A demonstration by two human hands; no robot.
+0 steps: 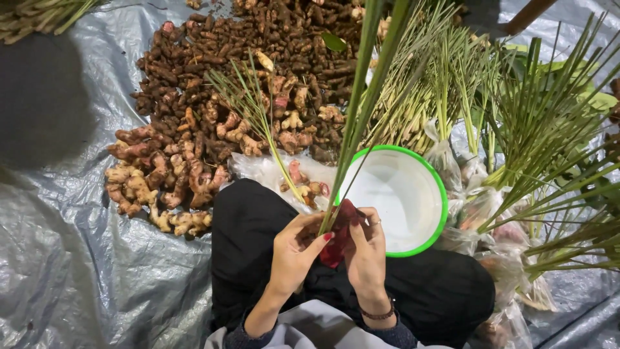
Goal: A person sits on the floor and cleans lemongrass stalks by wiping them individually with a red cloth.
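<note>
My left hand (294, 252) and my right hand (365, 249) meet over my lap, both closed around a small bundle. The bundle holds long green lemongrass stalks (361, 97) that rise toward the camera, and something dark red (337, 242) at the base between my palms. I cannot tell what the red thing is. My knees are covered by black trousers (245, 226). A white bowl with a green rim (442, 194) lies just beyond my right hand. A clear plastic bag with ginger pieces and a lemongrass stalk (300, 181) lies just beyond my left hand.
A large heap of ginger and darker roots (213, 110) covers the grey tarp (71, 258) ahead and to the left. Loose lemongrass (413, 90) lies behind the bowl. Several filled plastic bags with stalks sticking up (516, 213) stand at the right.
</note>
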